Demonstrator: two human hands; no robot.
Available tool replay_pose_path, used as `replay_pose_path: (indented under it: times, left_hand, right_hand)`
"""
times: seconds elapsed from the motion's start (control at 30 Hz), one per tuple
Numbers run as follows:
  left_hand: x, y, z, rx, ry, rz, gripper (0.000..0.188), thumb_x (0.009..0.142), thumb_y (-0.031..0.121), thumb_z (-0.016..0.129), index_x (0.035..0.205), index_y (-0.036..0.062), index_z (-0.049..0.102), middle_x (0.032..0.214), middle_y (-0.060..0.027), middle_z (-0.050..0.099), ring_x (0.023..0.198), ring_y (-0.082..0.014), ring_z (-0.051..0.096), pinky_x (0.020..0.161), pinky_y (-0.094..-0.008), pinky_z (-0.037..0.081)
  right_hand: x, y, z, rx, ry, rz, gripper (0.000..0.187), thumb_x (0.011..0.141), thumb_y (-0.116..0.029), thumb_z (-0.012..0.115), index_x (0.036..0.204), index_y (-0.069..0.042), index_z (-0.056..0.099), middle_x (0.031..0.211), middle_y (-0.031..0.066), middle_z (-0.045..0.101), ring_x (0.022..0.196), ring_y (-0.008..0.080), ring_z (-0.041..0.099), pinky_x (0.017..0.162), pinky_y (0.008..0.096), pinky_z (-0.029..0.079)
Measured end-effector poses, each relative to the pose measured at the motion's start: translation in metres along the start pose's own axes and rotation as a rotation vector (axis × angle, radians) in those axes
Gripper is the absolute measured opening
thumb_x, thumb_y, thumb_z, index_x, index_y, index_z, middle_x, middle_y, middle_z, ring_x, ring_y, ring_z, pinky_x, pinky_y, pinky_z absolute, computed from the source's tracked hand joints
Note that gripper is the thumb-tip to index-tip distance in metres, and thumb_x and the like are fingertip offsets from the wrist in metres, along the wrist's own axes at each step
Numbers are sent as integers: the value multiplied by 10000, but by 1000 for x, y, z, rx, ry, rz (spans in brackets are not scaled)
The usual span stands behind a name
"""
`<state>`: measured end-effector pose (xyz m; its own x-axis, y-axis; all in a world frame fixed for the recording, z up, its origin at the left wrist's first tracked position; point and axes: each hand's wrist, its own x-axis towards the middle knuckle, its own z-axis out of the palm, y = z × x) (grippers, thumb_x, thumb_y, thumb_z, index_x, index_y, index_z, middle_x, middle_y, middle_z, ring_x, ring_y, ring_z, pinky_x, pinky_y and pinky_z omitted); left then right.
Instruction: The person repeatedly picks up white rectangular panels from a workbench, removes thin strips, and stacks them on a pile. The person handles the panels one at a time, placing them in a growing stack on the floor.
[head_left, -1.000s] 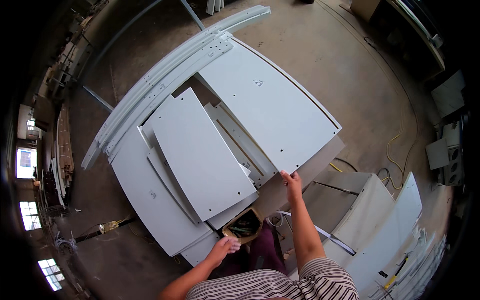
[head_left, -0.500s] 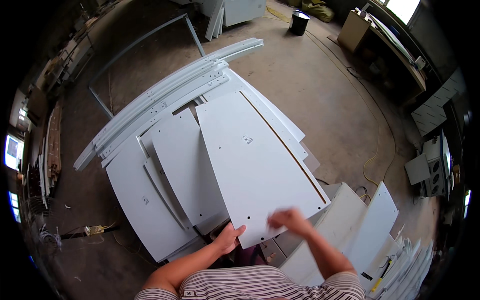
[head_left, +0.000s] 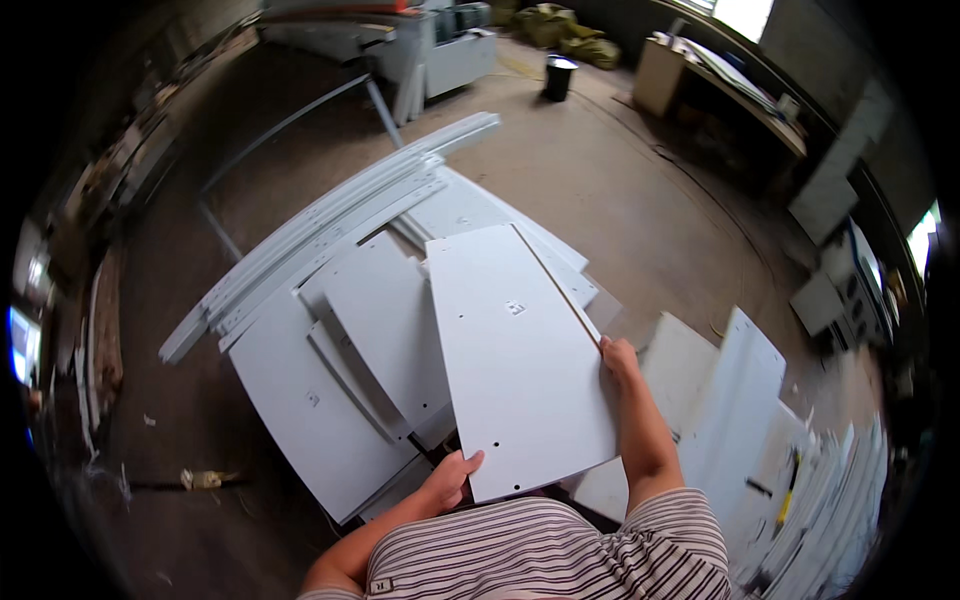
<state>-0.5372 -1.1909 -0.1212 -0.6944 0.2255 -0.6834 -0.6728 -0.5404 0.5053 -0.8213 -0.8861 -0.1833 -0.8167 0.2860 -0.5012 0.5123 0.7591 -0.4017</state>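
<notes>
A large white panel (head_left: 530, 370) with small drilled holes, a square label and a groove along its right side lies in front of me, its near edge close to my body. Gripping its near left corner, my left hand (head_left: 453, 477) has the thumb on top and the other fingers hidden beneath. My right hand (head_left: 620, 357) is closed on the panel's right edge, about midway along. To the left, a narrower white panel (head_left: 385, 320) and another labelled white panel (head_left: 310, 400) lie overlapping. Long white strips (head_left: 330, 220) rest across the far end of the pile.
At right lean white boards (head_left: 735, 390), beside a heap of thin white strips (head_left: 830, 510) with a yellow-handled tool (head_left: 789, 490). A grey metal frame (head_left: 285, 120) stands behind the pile. Farther off are a black bucket (head_left: 558, 78) and a wooden desk (head_left: 660, 80).
My right hand has moved from above the panel's near edge to its right edge and taken hold. The panel has shifted slightly, and the head view has tilted. My left hand keeps its grip.
</notes>
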Motion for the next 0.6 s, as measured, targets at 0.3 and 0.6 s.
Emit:
replay_pose_path:
  times: [0.3, 0.6]
  left_hand:
    - [-93, -46, 19, 187, -171, 49, 499, 1008, 364, 342, 1227, -68, 464, 1162, -149, 574, 1054, -237, 573, 903, -356, 466]
    - [-77, -102, 80, 620, -544, 56, 494, 1007, 374, 333, 1210, -48, 492, 1142, -142, 590, 1013, -203, 584, 896, -328, 453]
  right_hand:
    - [-221, 152, -65, 327, 330, 156, 595, 901, -508, 433, 939, 46, 643, 955, 237, 626, 881, 369, 595, 766, 455, 465]
    - [-350, 344, -84, 389, 617, 504, 734, 826, -613, 495, 1037, 79, 620, 1064, 282, 617, 1023, 405, 596, 864, 454, 475]
